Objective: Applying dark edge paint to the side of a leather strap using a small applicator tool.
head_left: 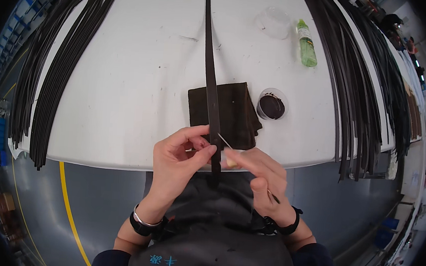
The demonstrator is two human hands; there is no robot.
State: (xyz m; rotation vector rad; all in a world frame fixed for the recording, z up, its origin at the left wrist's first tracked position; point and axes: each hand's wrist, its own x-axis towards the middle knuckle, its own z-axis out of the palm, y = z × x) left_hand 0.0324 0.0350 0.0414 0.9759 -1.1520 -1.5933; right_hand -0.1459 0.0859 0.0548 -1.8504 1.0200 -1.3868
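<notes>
A long black belt strap (210, 73) with small holes runs from the table's far edge toward me, its near end hanging over the front edge above my apron. My left hand (177, 152) pinches the strap between thumb and fingers close to that end. Gripped in my right hand (267, 175) is a thin pointed tool (224, 140), its tip at the strap's right edge beside a hole and its dark rear end below my fingers. Something pale yellow (231, 162) shows by the right fingertips; its kind is unclear. Under the strap lies a folded dark cloth (236, 110).
Right of the cloth stands a clear cup (271, 106) of dark material. Farther back are a green bottle (307, 45) and a clear plastic container (274, 23). Bundles of black straps lie along the left (72, 72) and right (349, 83) of the white table (120, 100).
</notes>
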